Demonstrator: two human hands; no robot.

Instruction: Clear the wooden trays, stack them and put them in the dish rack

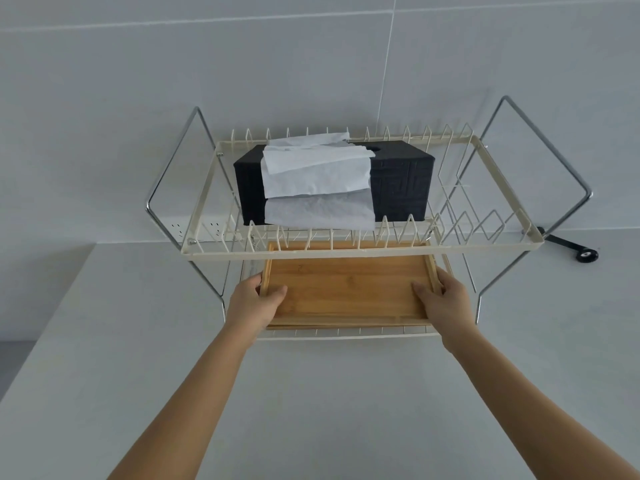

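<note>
Head view: a two-tier wire rack stands on a pale bench against a tiled wall. The wooden trays lie flat on the rack's lower tier, under the front rail of the upper tier, with their near edge close to the rack's front wire. Only the top tray's inside is plain to see; a second edge shows beneath it at the front, so it reads as a stack, though how many trays it holds cannot be told.

The left hand is closed on the trays' left rim, thumb lying inside on the tray floor and fingers wrapped under the outer edge. The right hand grips the right rim the same way, thumb inside, fingers curled round the outside.

On the rack's upper tier sits a black tissue box, with white tissue drawn out of it and draped over its front. To the right of the rack, on the bench by the wall, lies a small black tool with a round end.
</note>
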